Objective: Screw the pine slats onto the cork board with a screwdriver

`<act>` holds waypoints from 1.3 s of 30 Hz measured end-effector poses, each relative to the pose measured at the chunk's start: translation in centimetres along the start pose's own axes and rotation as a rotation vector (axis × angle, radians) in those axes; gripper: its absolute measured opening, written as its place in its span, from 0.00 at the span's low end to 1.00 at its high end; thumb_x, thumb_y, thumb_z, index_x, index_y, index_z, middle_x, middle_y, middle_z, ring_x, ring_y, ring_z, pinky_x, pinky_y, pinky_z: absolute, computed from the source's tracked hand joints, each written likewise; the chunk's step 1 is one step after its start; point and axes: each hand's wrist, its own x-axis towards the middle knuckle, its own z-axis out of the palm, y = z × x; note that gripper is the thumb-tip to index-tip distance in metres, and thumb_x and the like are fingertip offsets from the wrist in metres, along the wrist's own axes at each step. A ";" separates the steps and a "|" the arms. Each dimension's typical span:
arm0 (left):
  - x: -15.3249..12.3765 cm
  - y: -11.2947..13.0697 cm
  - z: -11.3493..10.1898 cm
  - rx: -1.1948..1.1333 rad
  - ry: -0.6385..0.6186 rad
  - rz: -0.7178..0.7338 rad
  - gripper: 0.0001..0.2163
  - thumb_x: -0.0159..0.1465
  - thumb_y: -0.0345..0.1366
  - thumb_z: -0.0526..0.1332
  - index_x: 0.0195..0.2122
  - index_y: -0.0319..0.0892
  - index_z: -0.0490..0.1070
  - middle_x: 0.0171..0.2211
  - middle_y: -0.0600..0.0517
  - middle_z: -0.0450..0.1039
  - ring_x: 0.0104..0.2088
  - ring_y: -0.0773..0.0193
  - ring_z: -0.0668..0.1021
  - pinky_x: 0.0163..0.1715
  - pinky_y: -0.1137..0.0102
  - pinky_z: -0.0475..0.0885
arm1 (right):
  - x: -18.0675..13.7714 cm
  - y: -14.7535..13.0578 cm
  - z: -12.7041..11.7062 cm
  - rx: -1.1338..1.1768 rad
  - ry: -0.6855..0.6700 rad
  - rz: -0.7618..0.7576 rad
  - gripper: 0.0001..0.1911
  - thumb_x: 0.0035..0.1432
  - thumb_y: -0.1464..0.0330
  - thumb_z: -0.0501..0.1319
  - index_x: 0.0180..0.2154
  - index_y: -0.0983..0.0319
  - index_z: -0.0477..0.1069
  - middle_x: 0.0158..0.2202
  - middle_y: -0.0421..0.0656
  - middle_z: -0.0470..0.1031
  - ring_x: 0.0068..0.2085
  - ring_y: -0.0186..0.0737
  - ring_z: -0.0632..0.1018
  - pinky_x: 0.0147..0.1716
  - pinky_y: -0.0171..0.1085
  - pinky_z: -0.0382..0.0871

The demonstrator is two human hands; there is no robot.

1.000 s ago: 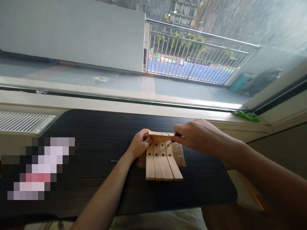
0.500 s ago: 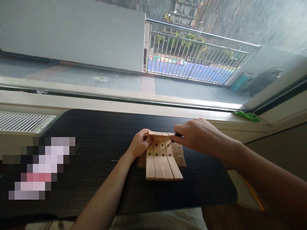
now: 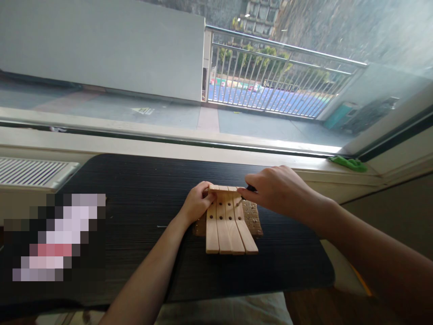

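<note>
Lying in front of you, the wooden piece (image 3: 226,228) sits on a brown block (image 3: 253,220) near the middle of the black bench (image 3: 142,189). Its four slats run the long way, from the near end close to you to the far end by the window. The near end spreads out a bit and leans toward your right. The far end bends up like a little lip. Two rows of dark holes go across it.

Your left hand (image 3: 199,201) holds the far left edge, with the thumb flat on top; some of its fingers are hidden. That arm reaches up and forward from the bottom.

Your right hand (image 3: 275,187) is curled tight around the black handle of a screwdriver (image 3: 251,188). The tool slants, with its tip pointing down and left at the right-hand slat, at the hole spot in the far row. Your right arm comes in from the right side, with the wrist higher than the wood and the knuckles up.
</note>
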 end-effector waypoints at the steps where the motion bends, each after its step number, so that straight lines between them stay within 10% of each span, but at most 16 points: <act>1: 0.0 0.0 0.0 0.003 -0.003 0.005 0.04 0.59 0.35 0.59 0.31 0.41 0.69 0.31 0.52 0.71 0.32 0.62 0.74 0.31 0.70 0.69 | 0.0 0.0 0.0 0.004 0.005 0.007 0.24 0.67 0.54 0.51 0.31 0.63 0.76 0.22 0.47 0.74 0.21 0.37 0.68 0.25 0.39 0.45; 39: -1.1 2.0 -0.4 -0.014 -0.123 -0.048 0.15 0.53 0.37 0.71 0.38 0.41 0.70 0.34 0.51 0.71 0.37 0.61 0.74 0.35 0.68 0.70 | 0.6 0.5 2.4 0.125 0.181 -0.138 0.12 0.61 0.70 0.56 0.26 0.61 0.72 0.22 0.41 0.73 0.20 0.30 0.58 0.24 0.38 0.42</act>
